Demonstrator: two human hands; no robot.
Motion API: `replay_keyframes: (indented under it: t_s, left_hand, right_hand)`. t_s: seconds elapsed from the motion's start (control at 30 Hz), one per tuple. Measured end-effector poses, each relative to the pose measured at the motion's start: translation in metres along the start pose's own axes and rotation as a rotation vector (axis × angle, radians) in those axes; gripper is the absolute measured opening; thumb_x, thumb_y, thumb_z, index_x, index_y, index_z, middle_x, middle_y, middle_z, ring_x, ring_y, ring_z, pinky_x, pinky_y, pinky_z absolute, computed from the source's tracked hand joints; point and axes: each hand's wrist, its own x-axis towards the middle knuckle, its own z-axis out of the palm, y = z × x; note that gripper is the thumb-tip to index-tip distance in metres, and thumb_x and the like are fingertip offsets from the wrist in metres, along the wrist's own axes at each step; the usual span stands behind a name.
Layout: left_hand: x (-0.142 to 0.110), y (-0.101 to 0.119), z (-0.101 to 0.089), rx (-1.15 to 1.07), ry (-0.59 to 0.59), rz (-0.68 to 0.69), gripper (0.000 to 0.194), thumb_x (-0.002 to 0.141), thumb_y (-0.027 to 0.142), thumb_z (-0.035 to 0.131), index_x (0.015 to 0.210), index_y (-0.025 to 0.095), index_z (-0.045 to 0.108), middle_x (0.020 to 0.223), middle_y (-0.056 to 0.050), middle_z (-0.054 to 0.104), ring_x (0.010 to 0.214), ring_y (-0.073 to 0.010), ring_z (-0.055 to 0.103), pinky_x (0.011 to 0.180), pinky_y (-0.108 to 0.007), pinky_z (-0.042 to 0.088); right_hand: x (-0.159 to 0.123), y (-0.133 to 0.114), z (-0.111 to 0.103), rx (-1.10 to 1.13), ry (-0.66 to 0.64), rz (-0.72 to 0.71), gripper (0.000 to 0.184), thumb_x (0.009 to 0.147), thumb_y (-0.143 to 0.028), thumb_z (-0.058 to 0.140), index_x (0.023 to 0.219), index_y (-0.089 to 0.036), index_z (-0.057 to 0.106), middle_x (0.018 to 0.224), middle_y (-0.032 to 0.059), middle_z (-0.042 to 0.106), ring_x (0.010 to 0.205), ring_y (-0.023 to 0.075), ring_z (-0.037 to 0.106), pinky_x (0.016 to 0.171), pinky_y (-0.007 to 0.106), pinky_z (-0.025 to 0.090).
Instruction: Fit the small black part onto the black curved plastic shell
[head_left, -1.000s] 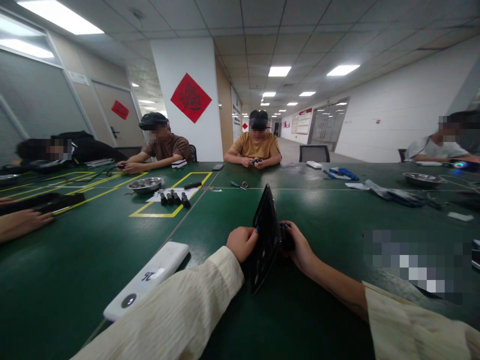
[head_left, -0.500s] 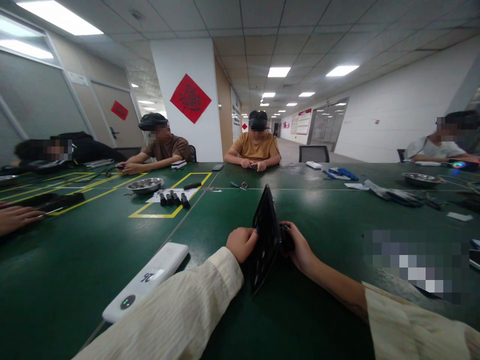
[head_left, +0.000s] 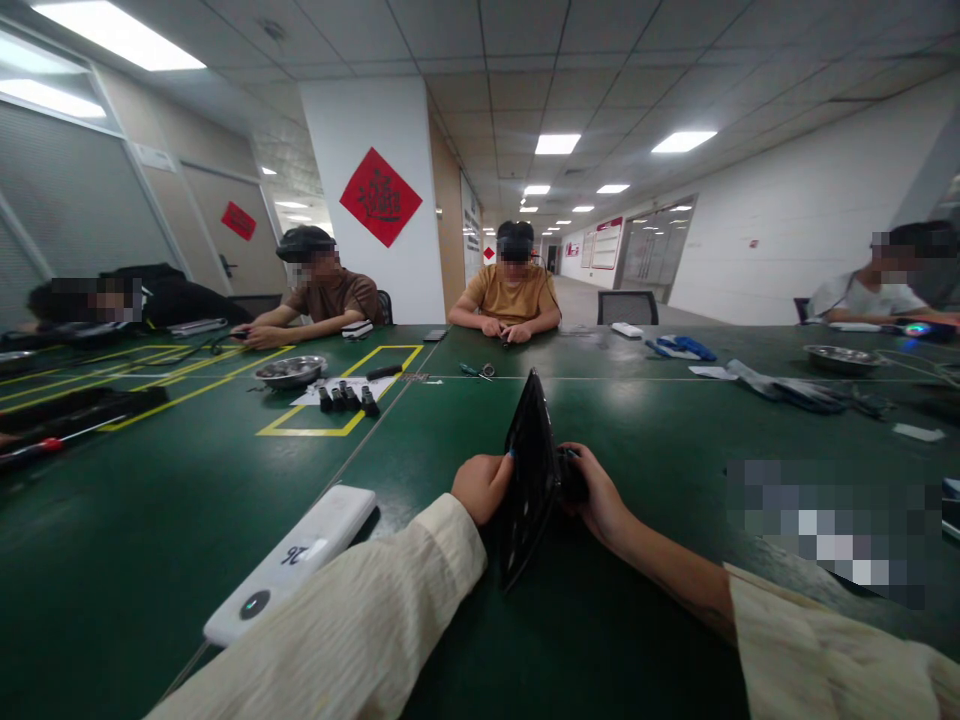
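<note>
A flat black panel [head_left: 529,490] with a glossy edge stands upright over the table in front of me, seen nearly edge-on. My left hand [head_left: 480,487] is closed on its left side, the thumb pressed against the face and the other fingers hidden. Behind the panel, on the right, my right hand [head_left: 598,500] is closed around a small dark piece [head_left: 573,478] at the panel's back. Whether that piece is joined to the panel I cannot tell. Left of my forearm lies a white power bank [head_left: 292,560] marked 26.
The green table [head_left: 420,420] carries a metal bowl [head_left: 290,371], several black cylindrical parts [head_left: 349,399] and pliers [head_left: 478,371]. Blue gloves [head_left: 681,347] and another bowl [head_left: 845,359] lie to the right. Co-workers sit around; a black tray [head_left: 97,410] is at far left.
At the left edge a co-worker's hand has drawn back, and a rod with a red part shows by the black tray. My hands and the panel have hardly moved.
</note>
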Motion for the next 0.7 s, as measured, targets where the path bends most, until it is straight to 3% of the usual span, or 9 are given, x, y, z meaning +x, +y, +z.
replay_keyframes:
  t_s: [0.7]
  left_hand:
    - [-0.0003,-0.0015,-0.0013,0.001,-0.005,0.023,0.047,0.087,0.034,0.025,0.059,0.015,0.058,0.058,-0.004,0.055,0.057,-0.0136,0.049,0.055,-0.024,0.028]
  right_hand:
    - [0.0003,-0.0001,0.0,0.019,0.004,0.014,0.025,0.07,-0.037,0.051,0.092,-0.024,0.047,0.062,-0.0047,0.051,0.046,0.0127,0.049,0.033,0.02,0.029]
